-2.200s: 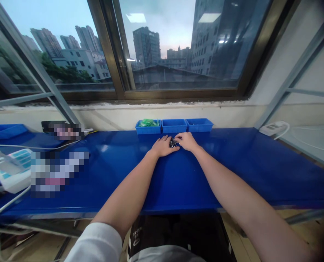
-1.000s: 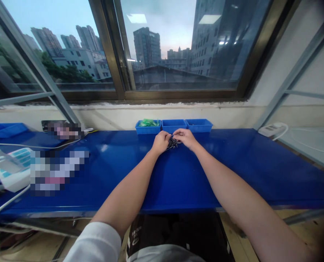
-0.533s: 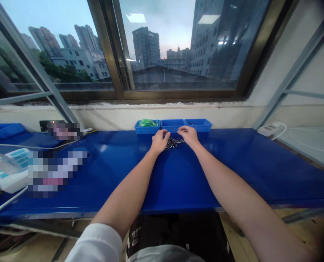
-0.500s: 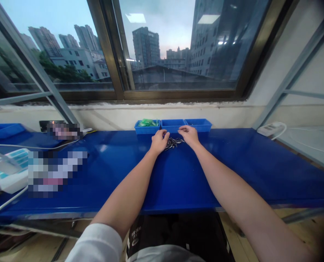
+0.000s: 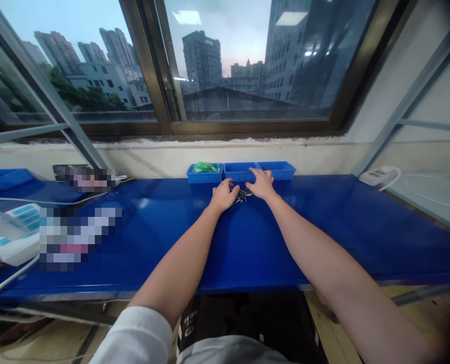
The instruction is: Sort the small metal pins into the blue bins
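A small pile of thin dark and silvery pieces [image 5: 242, 196] lies on the blue table [image 5: 247, 247], between my two hands. My left hand [image 5: 223, 196] rests at the pile's left side, fingers apart. On the right, my right hand [image 5: 261, 183] spreads its fingers over the pile's edge, near the front of the bins. Behind them stand a middle blue bin [image 5: 240, 168], a right blue bin [image 5: 283, 171] and a left blue bin [image 5: 205, 178] with green items [image 5: 206, 167] in it. Nothing held shows in either hand.
On the left are a white device with teal keys [image 5: 20, 227], a blurred-out object [image 5: 83, 235], a phone-like object [image 5: 63, 173], cables and another blue tray [image 5: 7, 178]. A white power strip [image 5: 378, 175] lies at the back right, beside a grey metal frame.
My right hand has opened, its fingers spreading toward the pile and the bins. My left hand has shifted slightly right, covering more of the pile. The camera view has shifted slightly.
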`<state>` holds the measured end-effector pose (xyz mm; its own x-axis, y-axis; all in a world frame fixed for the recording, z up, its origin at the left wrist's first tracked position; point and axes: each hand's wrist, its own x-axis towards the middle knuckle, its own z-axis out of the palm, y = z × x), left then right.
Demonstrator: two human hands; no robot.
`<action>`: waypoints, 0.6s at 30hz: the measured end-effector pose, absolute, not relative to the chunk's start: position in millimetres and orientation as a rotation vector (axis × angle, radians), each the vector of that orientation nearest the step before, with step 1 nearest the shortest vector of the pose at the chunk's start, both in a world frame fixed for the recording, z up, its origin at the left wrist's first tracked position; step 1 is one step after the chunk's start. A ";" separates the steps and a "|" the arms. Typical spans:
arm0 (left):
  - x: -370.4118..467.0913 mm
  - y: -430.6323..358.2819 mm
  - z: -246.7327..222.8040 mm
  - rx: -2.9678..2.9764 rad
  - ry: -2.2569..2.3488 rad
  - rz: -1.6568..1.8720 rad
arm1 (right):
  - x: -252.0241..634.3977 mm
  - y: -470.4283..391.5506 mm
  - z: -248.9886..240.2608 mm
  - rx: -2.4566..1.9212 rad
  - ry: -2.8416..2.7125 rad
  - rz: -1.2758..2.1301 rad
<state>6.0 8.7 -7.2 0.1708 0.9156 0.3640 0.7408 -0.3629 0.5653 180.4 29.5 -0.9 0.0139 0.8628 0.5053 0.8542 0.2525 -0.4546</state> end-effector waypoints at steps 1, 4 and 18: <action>6.4 8.3 -7.2 2.201 1.599 0.965 | 180.6 30.2 -1.2 -1.582 -1.815 0.012; 7.5 7.6 -7.2 2.222 1.612 0.947 | 181.6 32.3 -2.9 -1.628 -1.855 0.028; 8.6 8.3 -8.0 2.225 1.613 0.928 | 183.5 34.7 -8.2 -1.664 -1.878 0.104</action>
